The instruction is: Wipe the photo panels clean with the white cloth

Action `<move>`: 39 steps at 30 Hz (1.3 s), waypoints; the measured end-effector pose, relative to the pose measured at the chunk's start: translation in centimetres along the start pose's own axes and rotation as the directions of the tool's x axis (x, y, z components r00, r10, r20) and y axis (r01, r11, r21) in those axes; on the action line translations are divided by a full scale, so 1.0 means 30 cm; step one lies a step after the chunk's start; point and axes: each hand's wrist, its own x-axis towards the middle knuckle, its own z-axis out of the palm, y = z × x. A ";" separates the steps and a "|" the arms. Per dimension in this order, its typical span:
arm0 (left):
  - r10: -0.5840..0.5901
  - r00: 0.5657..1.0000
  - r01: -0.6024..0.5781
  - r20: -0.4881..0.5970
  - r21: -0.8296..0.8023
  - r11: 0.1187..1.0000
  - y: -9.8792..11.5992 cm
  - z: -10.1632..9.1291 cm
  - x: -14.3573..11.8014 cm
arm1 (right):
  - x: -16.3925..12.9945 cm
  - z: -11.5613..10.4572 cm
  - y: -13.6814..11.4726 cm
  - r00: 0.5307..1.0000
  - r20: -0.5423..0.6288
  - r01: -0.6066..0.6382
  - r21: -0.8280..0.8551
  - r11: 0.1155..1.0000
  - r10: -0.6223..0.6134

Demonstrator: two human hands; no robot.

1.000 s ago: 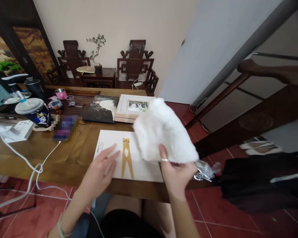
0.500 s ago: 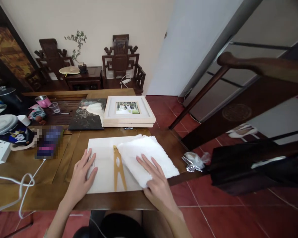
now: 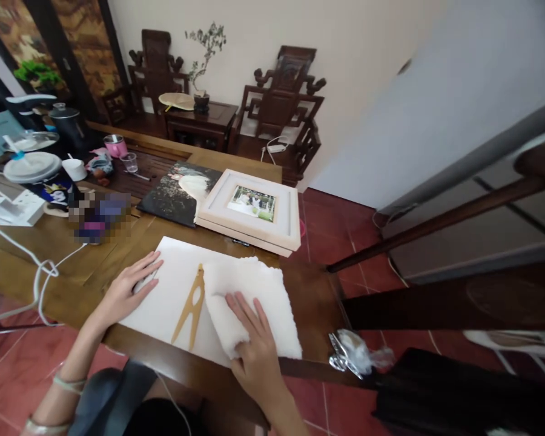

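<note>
Resting unclenched, left hand point(image 3: 125, 290) touches the white sheet point(image 3: 161, 310), right hand point(image 3: 255, 348) the fluffy cloth point(image 3: 277, 309).

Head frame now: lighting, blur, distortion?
Head view, overall: soft light, no hard shadows on the table; head view, centre: white cloth bright, fine texture mostly lost; head view, right: dark foreground chair blurred, its round carving faint; head view, top: carved chair by the wall leans, probably lens or camera tilt; head view, left: pixel blocks mask a phone-like device.
</note>
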 end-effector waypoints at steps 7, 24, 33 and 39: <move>-0.005 1.000 0.004 -0.029 -0.015 1.000 0.006 0.003 0.000 | -0.007 0.005 -0.001 1.000 0.002 0.014 0.028 1.000 -0.014; 0.102 0.992 -0.103 -0.077 -0.009 0.995 -0.011 0.020 -0.009 | 0.143 0.022 0.038 0.994 0.080 -0.051 -0.210 0.976 0.069; 0.127 0.991 -0.129 -0.043 -0.047 0.991 0.036 0.048 -0.094 | -0.040 0.011 -0.196 0.995 0.096 -0.009 -0.266 0.964 0.035; 0.154 0.988 -0.153 0.027 -0.033 0.988 0.028 0.031 -0.077 | -0.058 -0.029 -0.209 0.991 0.135 0.013 -0.224 0.975 0.018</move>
